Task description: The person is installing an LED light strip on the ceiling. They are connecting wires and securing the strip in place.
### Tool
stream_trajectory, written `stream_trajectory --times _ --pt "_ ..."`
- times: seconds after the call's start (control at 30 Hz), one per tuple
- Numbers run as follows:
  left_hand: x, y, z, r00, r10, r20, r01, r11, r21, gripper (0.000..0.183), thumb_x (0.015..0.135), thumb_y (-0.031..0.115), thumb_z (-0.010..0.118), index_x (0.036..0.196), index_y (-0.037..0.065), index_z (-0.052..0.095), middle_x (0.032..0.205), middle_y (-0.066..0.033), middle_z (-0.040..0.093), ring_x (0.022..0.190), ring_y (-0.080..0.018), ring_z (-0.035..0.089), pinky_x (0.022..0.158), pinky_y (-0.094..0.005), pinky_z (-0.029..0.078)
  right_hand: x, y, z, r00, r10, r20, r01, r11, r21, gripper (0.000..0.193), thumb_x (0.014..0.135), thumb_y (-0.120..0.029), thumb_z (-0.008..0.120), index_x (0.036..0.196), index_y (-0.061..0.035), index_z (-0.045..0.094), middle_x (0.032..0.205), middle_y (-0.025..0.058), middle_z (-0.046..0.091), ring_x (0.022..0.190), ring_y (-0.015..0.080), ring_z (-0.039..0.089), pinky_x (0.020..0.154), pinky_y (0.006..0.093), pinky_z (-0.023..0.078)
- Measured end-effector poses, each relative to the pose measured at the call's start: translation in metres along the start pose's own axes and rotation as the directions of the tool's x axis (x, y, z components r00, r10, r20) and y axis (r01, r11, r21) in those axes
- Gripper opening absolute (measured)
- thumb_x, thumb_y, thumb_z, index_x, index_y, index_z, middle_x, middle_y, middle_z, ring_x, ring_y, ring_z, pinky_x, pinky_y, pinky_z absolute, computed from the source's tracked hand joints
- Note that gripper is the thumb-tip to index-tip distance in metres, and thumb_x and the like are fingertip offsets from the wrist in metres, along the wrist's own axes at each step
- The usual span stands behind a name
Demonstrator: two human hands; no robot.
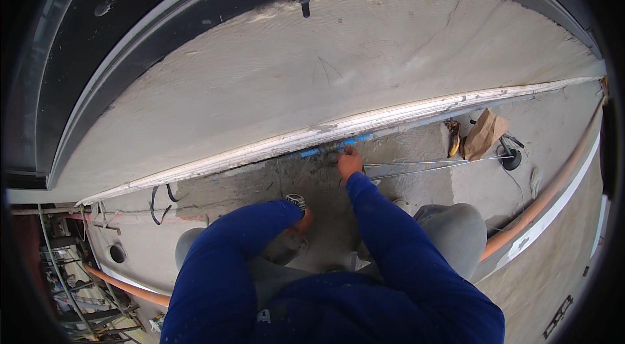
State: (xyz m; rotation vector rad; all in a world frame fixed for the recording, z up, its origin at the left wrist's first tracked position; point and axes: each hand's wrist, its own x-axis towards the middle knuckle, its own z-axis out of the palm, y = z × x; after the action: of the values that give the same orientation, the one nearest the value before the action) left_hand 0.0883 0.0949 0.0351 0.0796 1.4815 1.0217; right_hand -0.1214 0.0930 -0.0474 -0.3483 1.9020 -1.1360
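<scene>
My right hand (pixel 349 163) is reached forward to the foot of the pale wall, its fingers curled together. Whatever they hold, if anything, is too small to make out. Just beyond the fingertips lies a short blue strip (pixel 357 140), and to its left is another blue piece (pixel 309 152), both along the joint between wall and floor. My left hand (pixel 303 221), with a watch (pixel 296 201) at the wrist, hangs low near my left knee; its fingers are hidden. Thin long rods (pixel 430 165) run across the floor to the right of my right hand.
A brown paper bag (pixel 487 134) and a yellow-and-dark object (pixel 454 139) sit at the right by a black round piece (pixel 510 159). An orange pipe (pixel 547 197) curves behind them. Black cables (pixel 156 206) stick up at the left, near scaffolding (pixel 71 279).
</scene>
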Motion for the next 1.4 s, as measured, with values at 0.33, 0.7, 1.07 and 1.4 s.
stream_trajectory --times 0.33,0.7,1.07,1.4 --pt "-0.05 0.025 -0.069 0.425 -0.312 -0.849 0.217 0.946 -0.24 0.032 0.089 0.033 0.069 0.094 0.002 0.075 0.097 -0.0227 0.075 0.089 -0.0418 0.072 0.08 -0.0529 0.056 -0.039 -0.034 -0.003 0.873 0.352 0.339 -0.437 0.873 0.218 0.042 0.089 -0.016 0.074 0.125 0.0006 0.061 0.101 0.013 0.067 0.069 0.0208 0.064 0.055 0.0346 0.05" --pt "-0.009 0.009 -0.112 -0.319 -0.777 -0.543 -0.236 0.62 -0.748 0.04 0.086 0.043 0.078 0.089 0.005 0.069 0.084 -0.0165 0.073 0.083 -0.0382 0.07 0.077 -0.0474 0.055 -0.023 0.006 0.009 0.94 0.238 0.245 -0.254 0.966 0.036 0.035 0.085 -0.006 0.065 0.118 0.0063 0.069 0.095 0.0179 0.075 0.076 0.0311 0.072 0.057 0.0388 0.056" --pt "0.013 -0.029 -0.079 -0.454 -0.675 -0.581 -0.51 0.732 -0.452 0.023 0.089 0.021 0.074 0.108 0.008 0.071 0.092 -0.0155 0.073 0.085 -0.0318 0.071 0.076 -0.0432 0.055 -0.05 -0.025 0.017 0.879 0.317 0.355 -0.376 0.92 0.108 0.03 0.091 -0.019 0.069 0.114 -0.0005 0.07 0.094 0.0103 0.07 0.075 0.0204 0.065 0.056 0.0357 0.052" --pt "-0.025 0.008 -0.093 -0.244 -0.495 -0.834 -0.008 0.861 -0.509 0.037 0.091 0.021 0.064 0.128 0.017 0.07 0.12 -0.0143 0.072 0.108 -0.0349 0.069 0.091 -0.0488 0.056 -0.009 0.011 0.012 0.938 0.194 0.288 -0.237 0.963 0.126 0.025 0.09 -0.017 0.068 0.108 -0.0003 0.071 0.085 0.0078 0.068 0.07 0.0163 0.061 0.061 0.0329 0.049"
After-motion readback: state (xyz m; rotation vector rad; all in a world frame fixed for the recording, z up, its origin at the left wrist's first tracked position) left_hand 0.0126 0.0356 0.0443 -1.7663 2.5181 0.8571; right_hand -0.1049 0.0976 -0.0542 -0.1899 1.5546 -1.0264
